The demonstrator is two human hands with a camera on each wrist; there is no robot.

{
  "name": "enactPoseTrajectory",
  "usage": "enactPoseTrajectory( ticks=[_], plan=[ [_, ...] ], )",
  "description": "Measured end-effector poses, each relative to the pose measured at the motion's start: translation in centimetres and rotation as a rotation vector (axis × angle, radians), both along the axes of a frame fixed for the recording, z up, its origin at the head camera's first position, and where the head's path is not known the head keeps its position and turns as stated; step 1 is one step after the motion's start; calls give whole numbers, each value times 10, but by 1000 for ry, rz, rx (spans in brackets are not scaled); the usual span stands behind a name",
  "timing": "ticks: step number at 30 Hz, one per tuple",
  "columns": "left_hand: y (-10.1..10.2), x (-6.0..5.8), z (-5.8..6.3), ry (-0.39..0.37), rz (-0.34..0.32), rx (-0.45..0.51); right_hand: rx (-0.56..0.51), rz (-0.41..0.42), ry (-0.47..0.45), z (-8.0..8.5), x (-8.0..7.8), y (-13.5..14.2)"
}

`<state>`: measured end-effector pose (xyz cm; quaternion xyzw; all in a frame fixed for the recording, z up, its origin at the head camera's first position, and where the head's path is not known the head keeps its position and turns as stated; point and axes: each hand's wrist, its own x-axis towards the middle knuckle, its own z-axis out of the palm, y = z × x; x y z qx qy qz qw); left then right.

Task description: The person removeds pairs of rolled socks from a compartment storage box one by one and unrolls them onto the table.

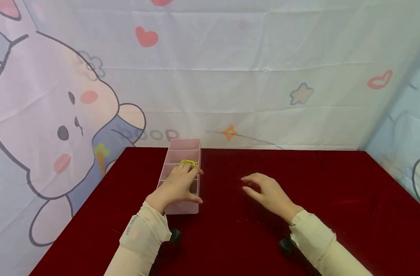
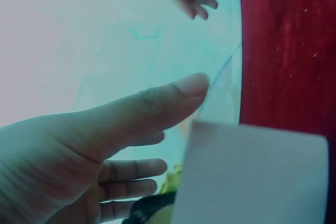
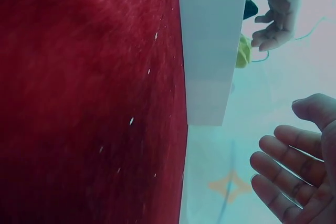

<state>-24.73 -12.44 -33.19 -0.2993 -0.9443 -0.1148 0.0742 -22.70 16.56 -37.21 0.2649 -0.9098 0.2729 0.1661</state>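
A long pink box (image 1: 182, 208) with a row of compartments stands on the red cloth, left of centre. My left hand (image 1: 178, 187) hovers over its near half, thumb spread away from the relaxed fingers, nothing between them. Bright yellow material (image 1: 189, 162) pokes up from a compartment just beyond those fingers. In the left wrist view, a black piece (image 2: 152, 207) also rises above the box wall beside the fingers. My right hand (image 1: 271, 193) is held above the cloth to the right of the box, palm inward, fingers loosely bent and holding nothing. The left hand hides some compartments.
Dark red cloth (image 1: 227, 237) covers the table. Behind it hangs a pale printed curtain (image 1: 223, 92) with a cartoon rabbit, hearts and stars, close to the table's back edge. A small dark wrist device (image 1: 175, 236) shows under the left sleeve, and another (image 1: 287, 246) under the right.
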Motion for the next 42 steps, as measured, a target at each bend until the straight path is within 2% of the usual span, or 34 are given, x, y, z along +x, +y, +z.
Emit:
enactPoseTrajectory(
  ticks=[7,22,32,42],
  plan=[
    [-21,-1,8,-36,28,-18,-13,37,3,1,-5,-15],
    [-58,-1,22,-207,114,-30,-20,103,-19,9,-9,-50],
    [-72,0,24,-279,126,-18,43,140,22,16,-15,-78],
    [-81,-5,21,-312,134,-22,109,158,-3,29,-25,-117]
  ],
)
